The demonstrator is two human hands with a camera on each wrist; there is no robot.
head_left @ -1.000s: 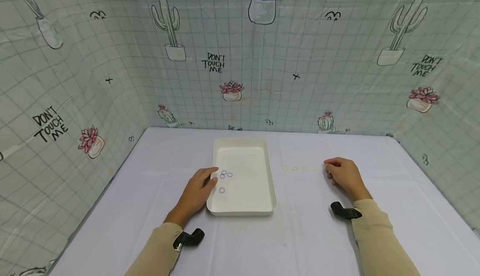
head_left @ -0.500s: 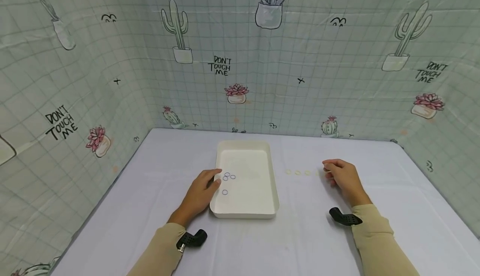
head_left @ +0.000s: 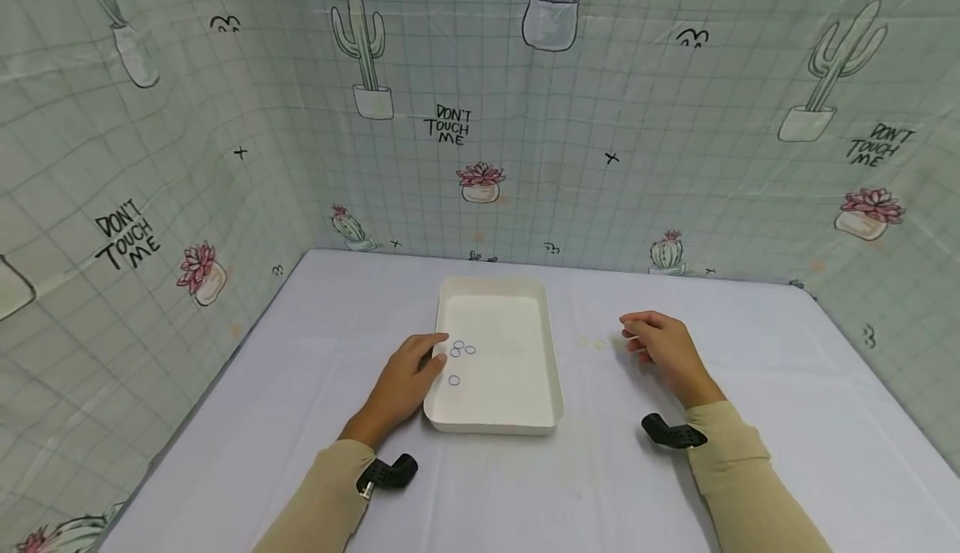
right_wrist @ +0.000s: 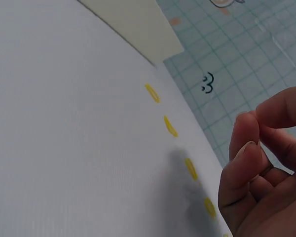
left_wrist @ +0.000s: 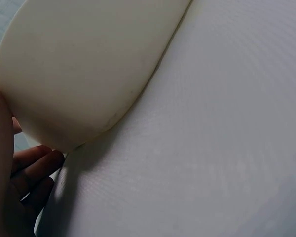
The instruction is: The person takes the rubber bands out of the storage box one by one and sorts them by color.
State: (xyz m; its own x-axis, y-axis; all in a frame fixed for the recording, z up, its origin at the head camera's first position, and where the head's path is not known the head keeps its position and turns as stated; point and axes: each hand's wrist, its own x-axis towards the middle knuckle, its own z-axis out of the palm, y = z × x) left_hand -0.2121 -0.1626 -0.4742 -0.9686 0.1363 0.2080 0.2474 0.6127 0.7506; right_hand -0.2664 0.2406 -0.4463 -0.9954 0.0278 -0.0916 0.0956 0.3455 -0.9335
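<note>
White rectangular tray with rounded corners (head_left: 502, 386): flat on the white cloth-covered worktop (head_left: 495, 495), around its middle, long sides running near to far.
Three thin blue rings (head_left: 457, 349): grouped in the tray's left half, two of them touching or overlapping.
Lone thin blue ring (head_left: 454, 380): in the tray too, at the left, nearer than the three.
Left hand (head_left: 401, 382): holding the tray by its left side, grip narrow, forefinger and thumb over the rim.
Right hand (head_left: 667, 353): above the worktop, right of the tray, shadow below; thumb and forefinger tips brought together, narrow; cannot tell whether anything thin is between them.
Thin yellow rings (right_wrist: 191, 169): in a row on the worktop, right of the tray; the right wrist view shows four and a sliver of a fifth, the head view two faint ones between tray and right hand.
Wrists: beige sleeves (head_left: 750, 478), each with a black device (head_left: 673, 431).
Far side: pale green gridded cloth (head_left: 540, 128) with drawn potted cacti and "DON'T TOUCH ME".
</note>
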